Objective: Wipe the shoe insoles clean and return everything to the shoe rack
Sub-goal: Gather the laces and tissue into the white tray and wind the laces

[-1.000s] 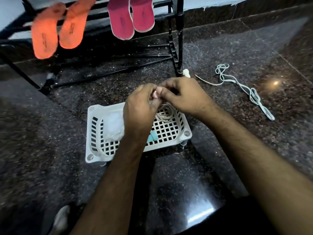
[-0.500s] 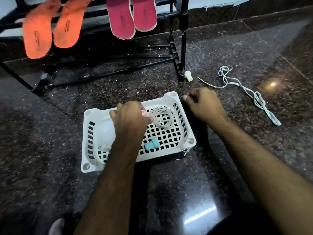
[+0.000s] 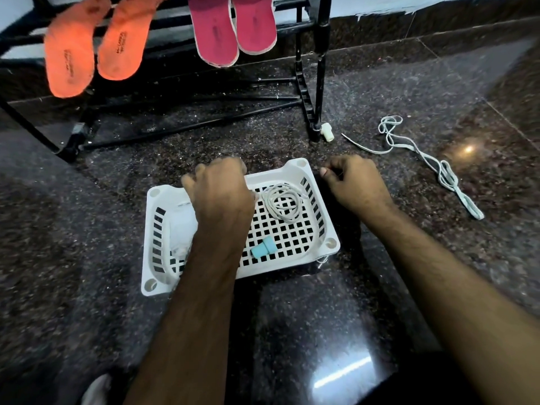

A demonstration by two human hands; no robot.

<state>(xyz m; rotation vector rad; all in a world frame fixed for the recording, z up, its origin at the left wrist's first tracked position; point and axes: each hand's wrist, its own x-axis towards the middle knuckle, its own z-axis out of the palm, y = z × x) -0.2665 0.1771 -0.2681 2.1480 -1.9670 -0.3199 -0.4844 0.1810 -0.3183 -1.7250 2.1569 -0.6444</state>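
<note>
A person's left hand (image 3: 222,194) is hovering, fingers curled, over a white basket (image 3: 329,244) on the floor. The right hand (image 3: 355,185) is resting beside it, fingers curled, holding nothing visible.

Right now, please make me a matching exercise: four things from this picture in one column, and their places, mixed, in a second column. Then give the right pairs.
Things:
1. orange insoles
2. coiled white lace
3. loose white lace
4. small blue piece

Places:
A. on the floor, right of the basket
B. in the basket, far right part
C. on the shoe rack, left of the pink insoles
D. in the basket, near side

Pairs: 1-C, 2-B, 3-A, 4-D
</note>
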